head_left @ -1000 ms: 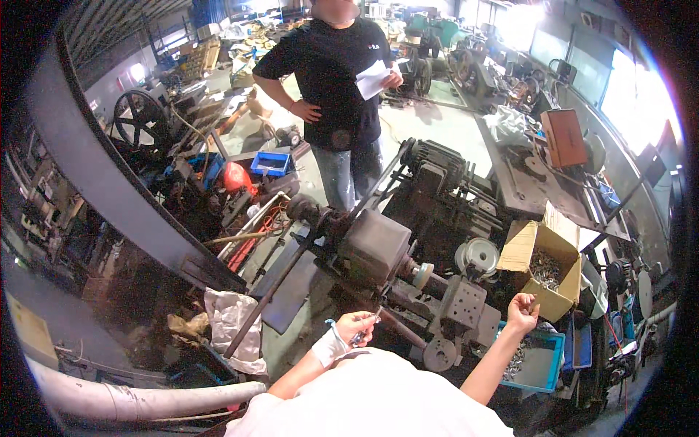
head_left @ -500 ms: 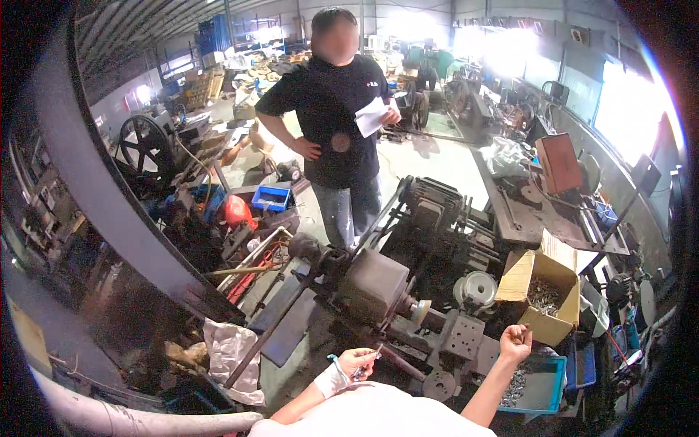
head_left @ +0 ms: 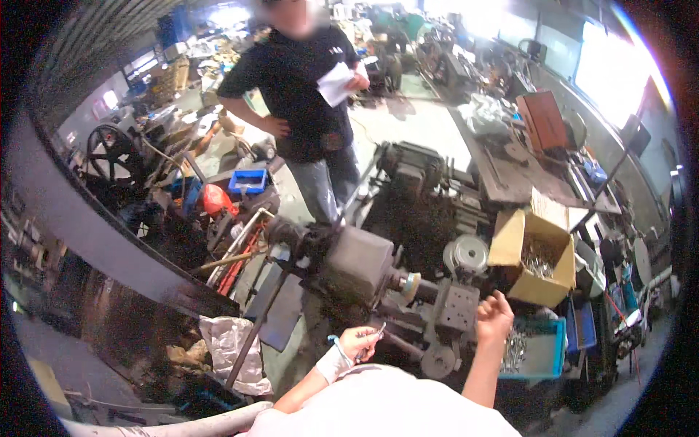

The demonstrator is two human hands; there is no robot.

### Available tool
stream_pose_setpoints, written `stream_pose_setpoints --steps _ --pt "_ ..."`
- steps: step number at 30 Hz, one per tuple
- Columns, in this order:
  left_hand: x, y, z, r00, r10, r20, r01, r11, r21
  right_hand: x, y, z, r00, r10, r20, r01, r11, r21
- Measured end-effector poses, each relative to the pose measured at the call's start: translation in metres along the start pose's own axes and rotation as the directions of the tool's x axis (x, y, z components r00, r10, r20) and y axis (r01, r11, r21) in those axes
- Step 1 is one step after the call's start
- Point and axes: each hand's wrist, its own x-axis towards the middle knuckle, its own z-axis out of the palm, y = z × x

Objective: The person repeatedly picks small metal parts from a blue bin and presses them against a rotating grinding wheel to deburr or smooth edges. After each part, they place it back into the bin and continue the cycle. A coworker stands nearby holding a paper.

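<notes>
My left hand [head_left: 358,342], with a white wrap and a light-blue band at the wrist, is closed around small shiny metal pieces that poke out past the fingertips. It is at the near side of a dark, greasy lathe-like machine [head_left: 357,258]. My right hand [head_left: 495,316] is raised beside the machine's block with several holes [head_left: 457,309], its fingers curled in; whatever they may hold is hidden. Below and right of it lies a teal tray [head_left: 559,349] with small metal pieces. Behind stands an open cardboard box [head_left: 542,288] of similar pieces.
A person in a black shirt [head_left: 298,95] stands beyond the machine, holding white paper [head_left: 336,84]. A long dark bar [head_left: 255,339] slants across the left, near a white sack [head_left: 234,353]. A metal bench [head_left: 510,171] carries a reddish box [head_left: 541,120].
My view has tilted down and turned, so the scene sits higher and further left. My right hand has moved slightly left, away from the cardboard box toward the block. The left hand keeps its grip.
</notes>
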Motion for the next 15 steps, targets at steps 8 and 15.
stream_pose_setpoints --steps 8,15 --pt "0.019 0.018 0.044 0.999 0.003 -0.043 0.014 0.925 0.380 -0.058 0.110 0.027 0.963 0.246 0.112 -0.008 0.439 -0.899" --pt "0.047 -0.003 0.038 0.993 0.098 -0.059 -0.056 0.868 0.493 -0.047 0.121 0.006 0.971 -0.032 0.235 0.236 0.228 -0.945"
